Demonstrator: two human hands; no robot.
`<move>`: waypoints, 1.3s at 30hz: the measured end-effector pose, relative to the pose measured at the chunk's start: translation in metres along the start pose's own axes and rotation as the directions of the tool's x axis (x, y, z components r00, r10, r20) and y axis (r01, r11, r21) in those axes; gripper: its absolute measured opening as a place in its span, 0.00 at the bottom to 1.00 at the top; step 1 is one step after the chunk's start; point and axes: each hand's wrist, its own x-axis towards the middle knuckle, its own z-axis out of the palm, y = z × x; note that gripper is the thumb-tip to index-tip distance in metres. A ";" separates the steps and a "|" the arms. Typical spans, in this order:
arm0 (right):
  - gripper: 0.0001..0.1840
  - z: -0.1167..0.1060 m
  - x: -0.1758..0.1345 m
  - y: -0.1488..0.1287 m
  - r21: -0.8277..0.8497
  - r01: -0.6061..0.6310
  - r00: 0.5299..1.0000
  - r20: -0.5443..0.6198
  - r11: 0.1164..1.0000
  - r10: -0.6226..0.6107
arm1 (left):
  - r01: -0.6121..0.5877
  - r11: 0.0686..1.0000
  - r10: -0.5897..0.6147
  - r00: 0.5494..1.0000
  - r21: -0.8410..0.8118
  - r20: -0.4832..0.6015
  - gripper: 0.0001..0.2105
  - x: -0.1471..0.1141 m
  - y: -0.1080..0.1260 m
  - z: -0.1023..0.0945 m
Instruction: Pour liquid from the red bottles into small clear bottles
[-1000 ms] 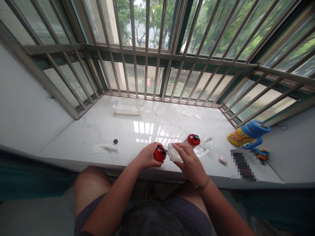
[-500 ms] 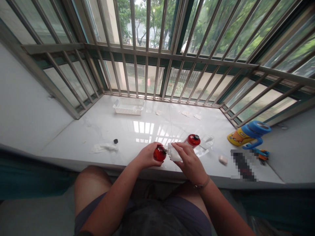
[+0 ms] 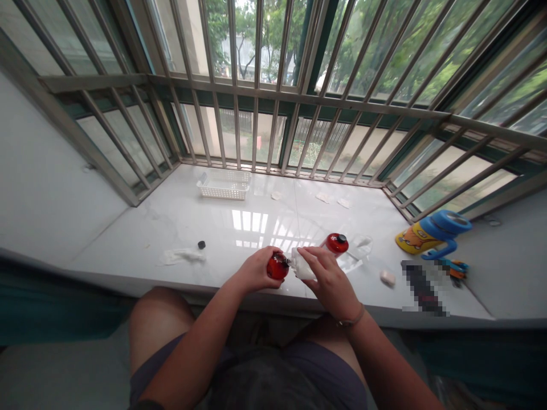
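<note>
My left hand [image 3: 258, 270] is wrapped round a red, see-through bottle [image 3: 277, 267], tilted so that its open neck points right. My right hand [image 3: 331, 276] grips a whitish, translucent container [image 3: 302, 265], its narrow end towards the red bottle. The two mouths meet or nearly meet between my hands; I cannot tell whether they touch. Fingers hide part of both. Just behind my right hand stands a second red bottle [image 3: 337, 244] with a black cap. A loose black cap [image 3: 201, 245] lies to the left, beside a crumpled white, filmy piece [image 3: 183, 257].
A white perforated basket [image 3: 224, 192] stands near the window bars [image 3: 265, 134]. On the right are clear plastic wrapping [image 3: 362, 247], a small pale pinkish block [image 3: 387, 278], a blue and yellow drinking bottle [image 3: 431, 230] and a pixelated dark object [image 3: 423, 287]. White scraps [image 3: 322, 198] lie at the back.
</note>
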 end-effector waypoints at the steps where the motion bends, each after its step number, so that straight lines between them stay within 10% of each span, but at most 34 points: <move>1: 0.42 0.000 0.000 0.000 0.000 0.000 1.000 0.001 1.000 0.000 | -0.002 1.000 0.002 1.000 0.000 0.000 0.36 0.000 -0.001 0.000; 39: 0.42 0.000 0.001 0.000 0.007 -0.002 1.000 0.000 1.000 0.002 | 0.002 1.000 -0.002 1.000 -0.014 0.001 0.36 0.000 0.000 -0.001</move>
